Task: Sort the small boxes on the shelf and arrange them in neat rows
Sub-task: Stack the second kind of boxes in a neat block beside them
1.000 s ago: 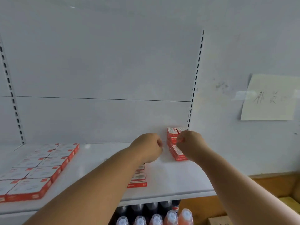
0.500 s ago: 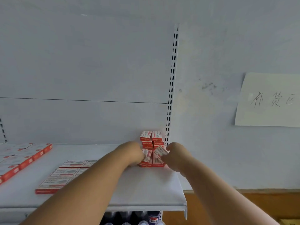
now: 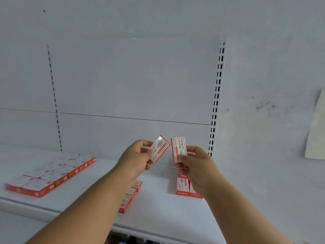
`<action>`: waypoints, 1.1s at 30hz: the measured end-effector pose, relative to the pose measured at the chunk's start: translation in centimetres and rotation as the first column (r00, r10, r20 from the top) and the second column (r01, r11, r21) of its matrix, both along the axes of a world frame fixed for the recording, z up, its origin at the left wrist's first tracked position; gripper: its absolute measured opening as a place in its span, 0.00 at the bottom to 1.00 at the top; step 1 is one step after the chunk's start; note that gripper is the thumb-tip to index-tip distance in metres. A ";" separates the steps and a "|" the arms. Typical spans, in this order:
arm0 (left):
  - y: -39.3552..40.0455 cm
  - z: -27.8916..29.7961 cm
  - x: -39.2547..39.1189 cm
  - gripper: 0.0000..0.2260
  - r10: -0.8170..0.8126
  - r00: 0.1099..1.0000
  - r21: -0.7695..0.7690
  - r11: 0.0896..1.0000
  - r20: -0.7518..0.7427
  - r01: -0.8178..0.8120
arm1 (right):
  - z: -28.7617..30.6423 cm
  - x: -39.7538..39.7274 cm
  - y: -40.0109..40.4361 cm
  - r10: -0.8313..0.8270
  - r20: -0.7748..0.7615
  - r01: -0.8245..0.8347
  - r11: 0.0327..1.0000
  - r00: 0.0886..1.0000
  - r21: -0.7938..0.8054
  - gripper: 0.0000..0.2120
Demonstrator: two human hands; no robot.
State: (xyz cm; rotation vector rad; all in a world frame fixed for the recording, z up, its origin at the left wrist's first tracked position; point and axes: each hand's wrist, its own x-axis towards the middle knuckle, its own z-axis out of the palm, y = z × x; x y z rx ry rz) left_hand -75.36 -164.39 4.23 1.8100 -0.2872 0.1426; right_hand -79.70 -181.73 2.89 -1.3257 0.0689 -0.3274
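Above the shelf's (image 3: pixel 158 217) right end, my left hand (image 3: pixel 135 158) and right hand (image 3: pixel 198 166) each pinch one small box (image 3: pixel 159 151), best laid flat, edges flush with its neighbours.

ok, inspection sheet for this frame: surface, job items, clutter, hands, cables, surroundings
Surface: white shelf, boxes in three groups, bare patches between.
Job's things: flat rows of boxes at left; short row partly behind the left forearm; upright boxes under the right hand; two held boxes, left box tilted, right box near upright, apart.
Clutter: nothing seen.
Grippers: left hand pinches the left box; right hand pinches the right box; both lifted off the shelf.
Cables: nothing seen.
Surroundings: white back panel, slotted upright, paper sheet on the right wall.
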 end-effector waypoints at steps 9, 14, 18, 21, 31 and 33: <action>11.0 -0.4 5.6 0.10 0.087 0.994 0.367 0.924 0.068 -0.106 | -0.1 4.8 7.1 -0.143 -0.050 0.098 0.858 0.988 -0.505 0.06; 13.7 -2.0 9.2 0.10 0.040 0.999 0.595 0.802 0.036 -0.053 | -1.3 7.0 10.4 -0.176 -0.198 -0.012 0.716 0.964 -0.698 0.06; 13.3 -3.8 11.0 0.10 -0.070 0.998 0.685 0.727 -0.002 0.052 | -2.5 7.9 11.1 -0.308 -0.242 -0.002 0.614 0.920 -0.789 0.05; 12.9 -4.4 11.9 0.12 -0.151 0.988 0.739 0.667 0.011 0.094 | -3.1 8.3 11.2 -0.377 -0.261 -0.001 0.568 0.889 -0.823 0.04; 12.6 -5.1 12.4 0.13 -0.257 0.966 0.822 0.559 0.043 0.112 | -3.5 8.9 12.6 -0.407 -0.331 -0.138 0.434 0.851 -0.890 0.09; 12.8 -5.2 12.3 0.13 -0.264 0.963 0.821 0.561 0.052 0.109 | -3.6 8.8 12.8 -0.413 -0.318 -0.130 0.421 0.853 -0.898 0.10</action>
